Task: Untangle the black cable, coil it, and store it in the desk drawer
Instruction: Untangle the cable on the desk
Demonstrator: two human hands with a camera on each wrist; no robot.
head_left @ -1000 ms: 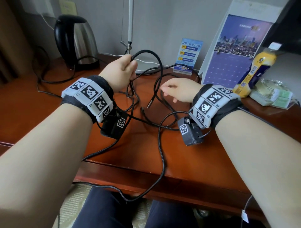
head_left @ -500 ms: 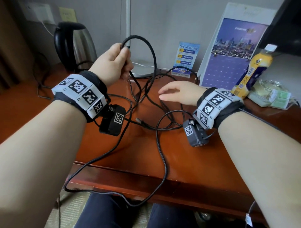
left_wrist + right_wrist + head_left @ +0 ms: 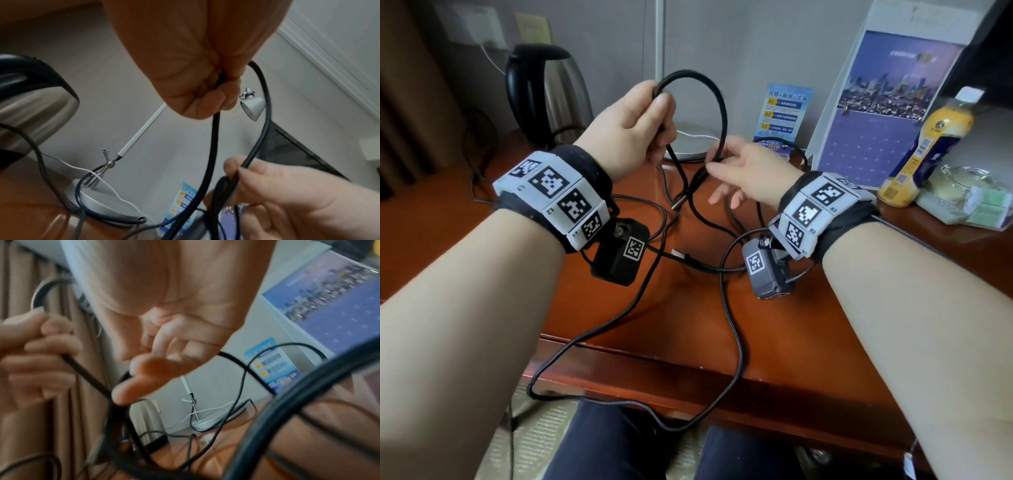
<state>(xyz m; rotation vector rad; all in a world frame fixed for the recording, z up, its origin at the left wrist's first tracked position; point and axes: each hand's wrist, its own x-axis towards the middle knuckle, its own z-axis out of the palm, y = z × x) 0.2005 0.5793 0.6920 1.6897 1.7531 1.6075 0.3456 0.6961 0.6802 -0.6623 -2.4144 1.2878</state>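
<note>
The black cable lies tangled on the wooden desk, and one long strand hangs over the front edge towards my lap. My left hand grips the cable and holds a loop of it raised above the desk. In the left wrist view the left hand is closed tight round the strand. My right hand pinches the other side of that loop between thumb and forefinger, just right of the left hand. A metal plug end dangles below both hands. No drawer opening is in view.
A steel kettle stands at the back left with its own cord. A desk lamp's base sits behind my hands. A blue card, a calendar, a yellow bottle and a glass dish fill the back right.
My left hand has lifted the cable loop higher off the desk. My right hand, which hovered flat over the tangle, has risen and taken hold of the loop's right side.
</note>
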